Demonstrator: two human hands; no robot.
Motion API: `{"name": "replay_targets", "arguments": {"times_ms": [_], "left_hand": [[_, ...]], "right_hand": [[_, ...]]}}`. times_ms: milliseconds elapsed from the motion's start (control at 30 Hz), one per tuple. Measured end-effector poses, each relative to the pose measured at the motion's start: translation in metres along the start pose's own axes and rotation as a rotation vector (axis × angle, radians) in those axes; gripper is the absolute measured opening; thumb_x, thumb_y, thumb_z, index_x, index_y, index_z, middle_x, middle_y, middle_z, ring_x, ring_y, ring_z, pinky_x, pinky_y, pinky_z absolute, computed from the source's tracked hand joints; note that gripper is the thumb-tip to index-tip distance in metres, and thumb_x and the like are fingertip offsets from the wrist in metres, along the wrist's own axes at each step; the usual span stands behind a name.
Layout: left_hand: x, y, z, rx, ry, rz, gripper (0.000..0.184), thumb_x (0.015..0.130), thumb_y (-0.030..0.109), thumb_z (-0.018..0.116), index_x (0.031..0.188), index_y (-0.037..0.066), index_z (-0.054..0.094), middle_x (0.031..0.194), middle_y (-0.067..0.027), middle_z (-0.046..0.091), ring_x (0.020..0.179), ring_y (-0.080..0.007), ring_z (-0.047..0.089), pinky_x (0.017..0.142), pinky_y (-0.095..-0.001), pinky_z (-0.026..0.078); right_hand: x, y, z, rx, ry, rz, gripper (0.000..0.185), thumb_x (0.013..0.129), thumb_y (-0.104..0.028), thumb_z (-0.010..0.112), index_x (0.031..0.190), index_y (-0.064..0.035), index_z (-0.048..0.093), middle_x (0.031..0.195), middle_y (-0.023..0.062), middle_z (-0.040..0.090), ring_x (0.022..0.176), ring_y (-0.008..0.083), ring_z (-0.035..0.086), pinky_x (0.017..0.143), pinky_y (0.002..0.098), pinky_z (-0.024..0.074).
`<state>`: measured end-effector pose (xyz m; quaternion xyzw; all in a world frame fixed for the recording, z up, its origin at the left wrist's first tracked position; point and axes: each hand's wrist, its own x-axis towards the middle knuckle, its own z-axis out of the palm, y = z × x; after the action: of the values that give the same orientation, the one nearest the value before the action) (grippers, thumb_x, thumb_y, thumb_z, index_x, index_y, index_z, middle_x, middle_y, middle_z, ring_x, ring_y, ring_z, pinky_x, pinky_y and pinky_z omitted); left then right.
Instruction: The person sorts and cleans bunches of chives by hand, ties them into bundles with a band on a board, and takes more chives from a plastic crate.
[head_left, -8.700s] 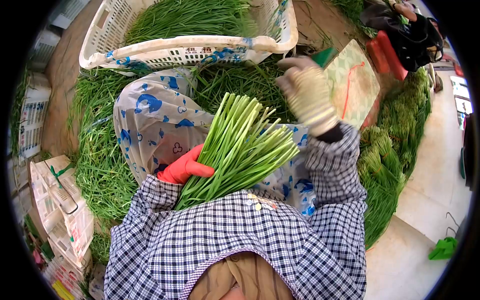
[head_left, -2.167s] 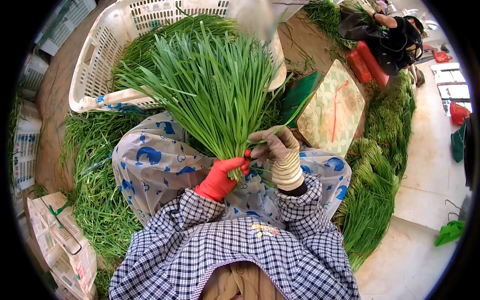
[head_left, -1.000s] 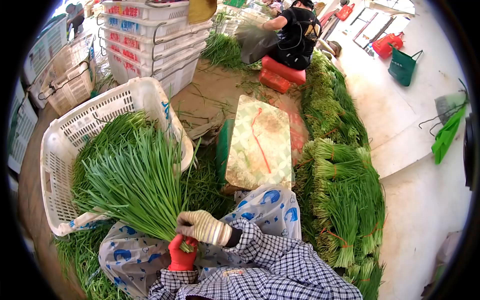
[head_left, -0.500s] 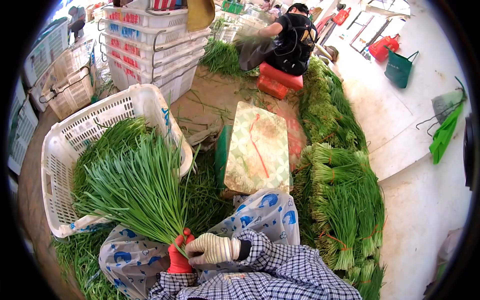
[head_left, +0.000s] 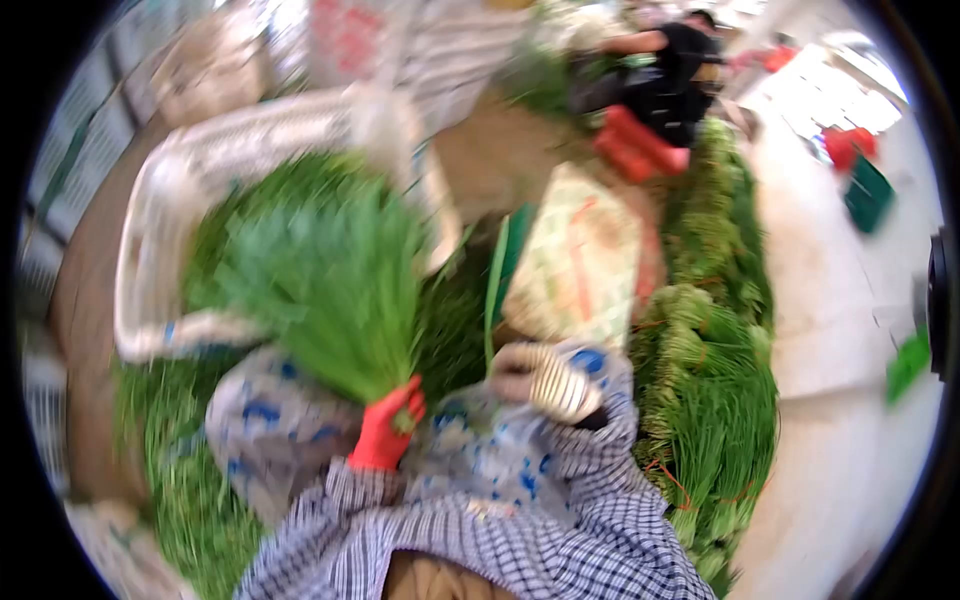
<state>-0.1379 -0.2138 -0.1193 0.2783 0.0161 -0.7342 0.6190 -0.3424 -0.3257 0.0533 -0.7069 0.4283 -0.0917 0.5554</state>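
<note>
The picture is smeared by motion. My left hand (head_left: 388, 428), in a red glove, is wrapped round the stem ends of a fanned bunch of green stalks (head_left: 325, 285); its leaves reach over the white basket (head_left: 140, 265). More greens (head_left: 290, 195) lie inside that basket. Off to the right, clear of the bunch, my right hand (head_left: 545, 380) wears a striped glove, its fingers closed at the lower end of a single green blade (head_left: 494, 290). A patterned board (head_left: 570, 260) with a red strand on it stands just beyond this hand.
Tied bundles of greens (head_left: 715, 400) line the right side beside a pale wall (head_left: 825, 350). Loose greens (head_left: 195, 500) lie at the left. A person (head_left: 685, 75) sits on a red seat (head_left: 640, 145) at the back. White crates (head_left: 450, 60) stand behind the basket.
My right hand has moved away from the bunch to the right, with a blade now at its fingers. My left hand still grips the bunch. The whole view has shifted and blurred.
</note>
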Motion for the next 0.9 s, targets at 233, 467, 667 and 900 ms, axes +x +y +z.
{"name": "replay_targets", "arguments": {"times_ms": [233,467,667,900], "left_hand": [[0.005,0.005,0.013,0.075,0.03,0.033,0.025,0.086,0.006,0.062,0.109,-0.001,0.063,0.082,-0.0032,0.059,0.073,-0.0157,0.056,0.066,-0.029,0.045],[-0.001,0.01,0.01,0.721,-0.088,0.323,0.021,0.074,-0.013,0.058,0.088,0.003,0.062,0.082,-0.0059,0.062,0.079,-0.0208,0.063,0.07,-0.0299,0.049],[0.003,0.008,0.014,0.149,-0.068,0.089,0.012,0.085,0.011,0.062,0.094,0.004,0.062,0.08,-0.0052,0.062,0.073,-0.0172,0.061,0.066,-0.0306,0.048],[0.002,0.006,0.017,0.055,-0.056,0.079,0.023,0.089,0.017,0.061,0.109,0.005,0.061,0.09,-0.0048,0.065,0.078,-0.0174,0.062,0.07,-0.0323,0.051]], "right_hand": [[0.053,-0.006,0.05,-0.479,0.259,-0.203,0.022,0.079,-0.021,0.07,0.095,-0.0058,0.066,0.082,0.0146,0.067,0.076,0.0331,0.065,0.069,0.041,0.0517],[0.13,-0.03,0.11,-0.911,0.267,-0.212,0.04,0.082,-0.041,0.068,0.1,-0.0055,0.065,0.083,0.015,0.068,0.077,0.0347,0.066,0.072,0.0428,0.0511],[0.125,-0.016,0.094,-0.34,0.205,-0.185,0.024,0.089,-0.025,0.064,0.095,-0.0026,0.066,0.078,0.0174,0.067,0.072,0.0327,0.065,0.068,0.0373,0.0508],[0.159,-0.031,0.088,-0.737,0.365,-0.273,0.025,0.091,-0.031,0.059,0.102,-0.0097,0.066,0.089,0.0135,0.069,0.083,0.0315,0.066,0.075,0.0419,0.0514]]}}
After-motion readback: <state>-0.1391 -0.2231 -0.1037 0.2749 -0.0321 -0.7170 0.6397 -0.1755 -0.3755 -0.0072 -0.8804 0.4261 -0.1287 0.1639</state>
